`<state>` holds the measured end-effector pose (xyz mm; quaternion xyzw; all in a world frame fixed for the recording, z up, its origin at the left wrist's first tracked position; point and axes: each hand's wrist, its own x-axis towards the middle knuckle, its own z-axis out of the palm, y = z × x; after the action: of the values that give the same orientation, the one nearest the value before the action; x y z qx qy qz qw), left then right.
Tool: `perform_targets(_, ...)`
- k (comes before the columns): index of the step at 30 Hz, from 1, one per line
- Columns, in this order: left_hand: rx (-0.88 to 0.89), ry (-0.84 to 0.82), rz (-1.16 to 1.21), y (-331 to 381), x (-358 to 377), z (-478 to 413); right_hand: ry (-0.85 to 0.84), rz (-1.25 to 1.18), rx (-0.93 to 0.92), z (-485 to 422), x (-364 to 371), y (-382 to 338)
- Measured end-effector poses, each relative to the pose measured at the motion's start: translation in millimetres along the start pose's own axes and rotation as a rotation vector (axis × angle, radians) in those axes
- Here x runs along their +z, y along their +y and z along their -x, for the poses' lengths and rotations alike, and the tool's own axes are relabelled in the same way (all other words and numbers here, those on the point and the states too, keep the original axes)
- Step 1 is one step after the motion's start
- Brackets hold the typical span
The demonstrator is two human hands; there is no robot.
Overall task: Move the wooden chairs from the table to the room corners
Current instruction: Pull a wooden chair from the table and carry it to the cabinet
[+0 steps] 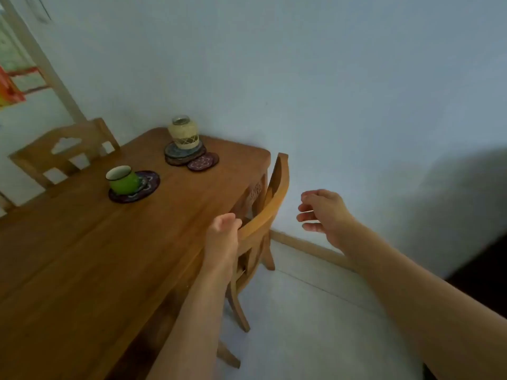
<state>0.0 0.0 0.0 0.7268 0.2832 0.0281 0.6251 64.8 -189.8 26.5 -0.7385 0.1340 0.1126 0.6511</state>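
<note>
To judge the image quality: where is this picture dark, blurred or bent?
Head view: dim, bluish light overall; a dark shadow covers the wall at lower right; the far chair behind the table looks soft; the window frame leans, probably wide-angle distortion.

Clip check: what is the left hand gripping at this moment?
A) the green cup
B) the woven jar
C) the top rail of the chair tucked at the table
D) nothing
C: the left hand wraps over the top rail of the chair. The cup and jar stand apart from it on the table, and the right hand holds nothing.
</note>
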Motion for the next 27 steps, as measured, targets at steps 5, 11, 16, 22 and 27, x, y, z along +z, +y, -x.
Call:
perform_targets(5, -0.303, 0.065, 0.098, -10, 13, -34, -0.029, 0.051, 0.176, -61, 26, 5)
perform_targets(11, -0.673, 0.092, 0.767, -20, 18, -59, -0.122, 0.111, 0.293, -110, 52, 9)
perform_targets(16, -0.834, 0.114, 1.084, -24, 22, -74, -0.145, 0.103, 0.392, -134, 70, 16)
perform_targets(22, -0.632, 0.069, 0.245, -34, 27, -66, -0.141, 0.064, 0.397, -147, 76, 29)
perform_targets(27, 0.351, -0.094, -1.038, -63, 27, -69, -0.122, 0.025, 0.403, -154, 84, 33)
